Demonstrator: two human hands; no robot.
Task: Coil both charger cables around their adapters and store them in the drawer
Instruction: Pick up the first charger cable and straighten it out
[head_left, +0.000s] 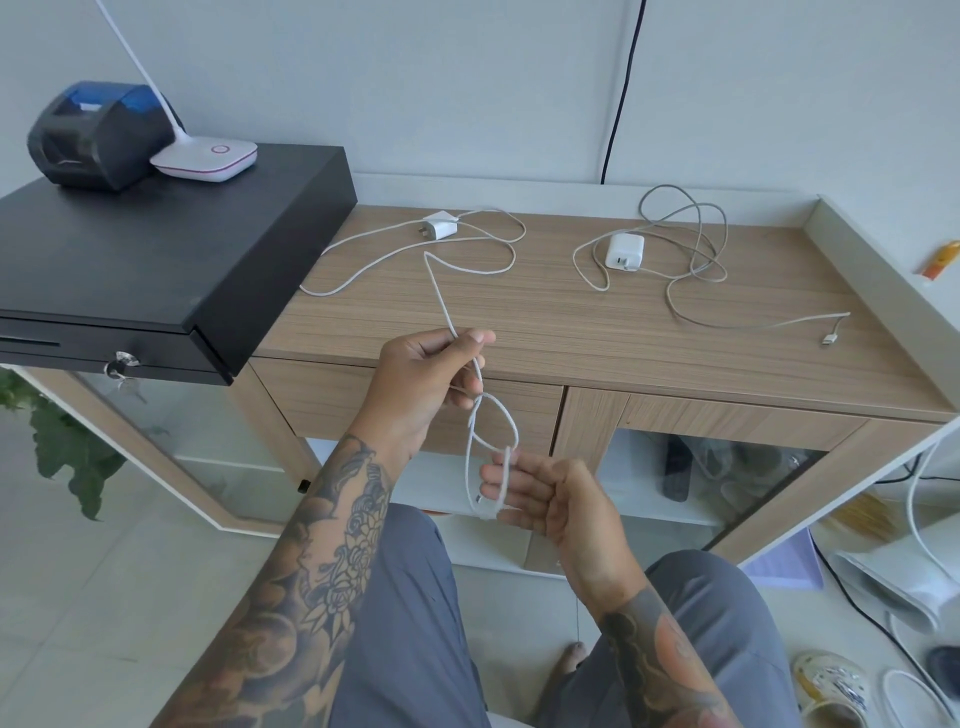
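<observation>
nearest to me, my right hand (540, 499) sits low in front of my knees, its fingers (501, 475) curled around the loose end of the white cable (441, 301), with a loop wound over them and the small plug end hanging just below. a little farther and to the left, my left hand (423, 382) is raised higher, its fingers pinching the same cable between thumb and forefinger, so one loop hangs between my two hands. from my left hand the cable runs up and away onto the wooden surface (545, 322), where it wanders in loose curves to its adapter (440, 224), a white block lying on its side near the far left edge, just right of the black cash drawer (156, 249). under the near edge of the surface, behind my hands, is a closed wooden drawer front (322, 400). well apart on the right of the surface lies the second adapter (624, 251), white too, with its grey cable (691, 244) tangled around and beyond it, one end trailing toward the near right with its plug resting flat. on top of the cash drawer, at the far left, stand a dark receipt printer (98, 135) and the white base of a lamp (205, 156). a black cord (621, 93) hangs down the far wall.
</observation>
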